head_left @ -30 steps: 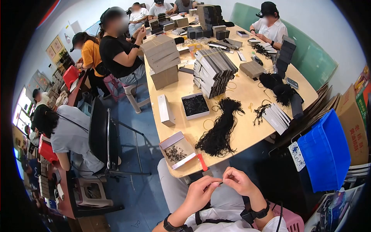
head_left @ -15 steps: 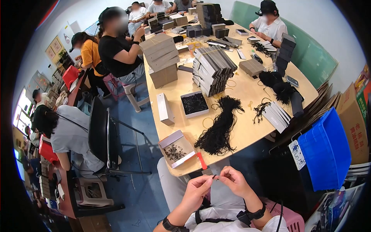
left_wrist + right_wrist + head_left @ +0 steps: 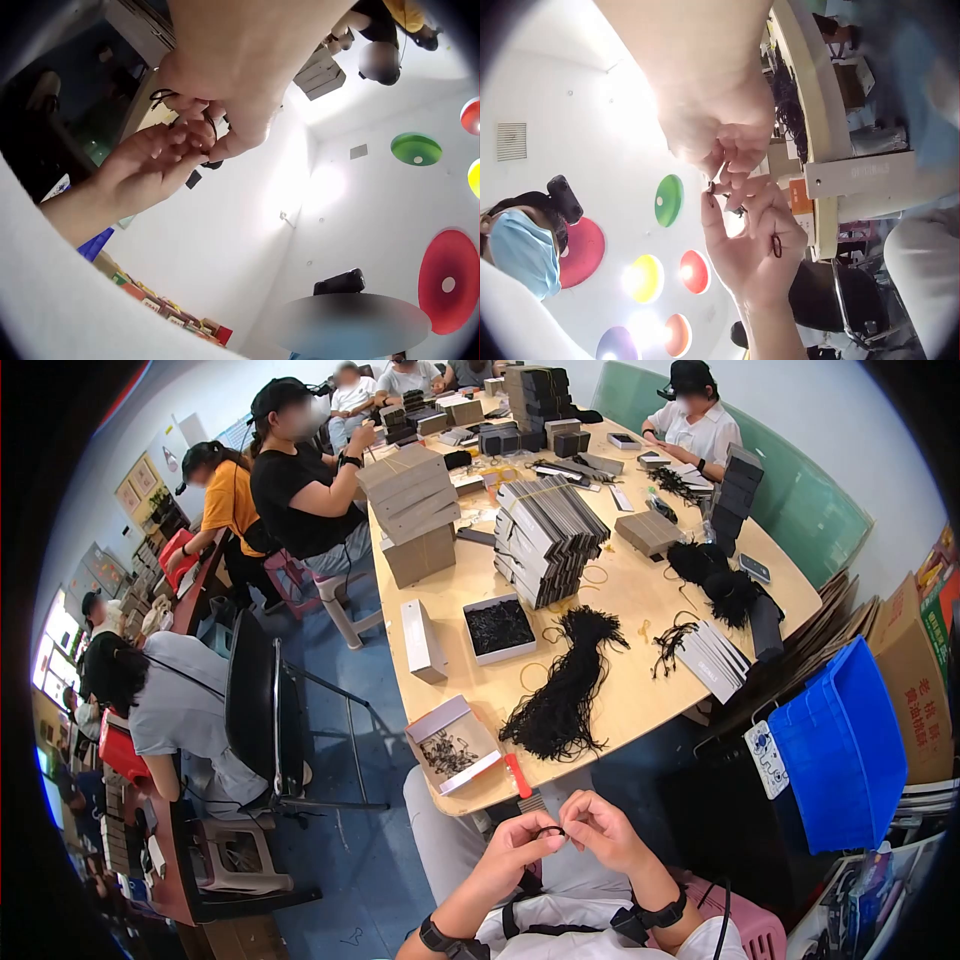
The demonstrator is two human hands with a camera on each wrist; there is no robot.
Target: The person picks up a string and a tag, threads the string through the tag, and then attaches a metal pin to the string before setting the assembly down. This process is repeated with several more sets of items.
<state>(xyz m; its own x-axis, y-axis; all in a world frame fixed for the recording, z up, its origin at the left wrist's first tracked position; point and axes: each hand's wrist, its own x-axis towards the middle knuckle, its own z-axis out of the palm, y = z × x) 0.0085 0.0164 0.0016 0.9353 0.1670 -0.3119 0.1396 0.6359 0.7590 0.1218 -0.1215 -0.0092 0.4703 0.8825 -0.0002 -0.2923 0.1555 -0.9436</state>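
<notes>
And there, I see the black cord (image 3: 550,829) curving where only a short dark bit showed before, pinched between left hand (image 3: 516,846) and right hand (image 3: 606,834) fingertips, beyond the table's (image 3: 625,695) near edge.

A white top (image 3: 545,912) is worn, its loose sleeve (image 3: 718,940) ended above the bare forearm. The top is crossed at the front by a narrow black strap (image 3: 513,923). The legs are covered by light grey trousers (image 3: 430,800). Around the left wrist a black wristband (image 3: 436,938) is fastened, and the right wrist is circled by a matching black strap (image 3: 668,912), to which a small, dark, blocky unit (image 3: 630,926) is fixed. Beside the right sleeve a thin black cable (image 3: 727,905) is seen. On the head a dark cap (image 3: 519,201) is worn, fronted by a black, rounded camera (image 3: 564,198), with a creased pale-blue face mask (image 3: 525,251) below.
</notes>
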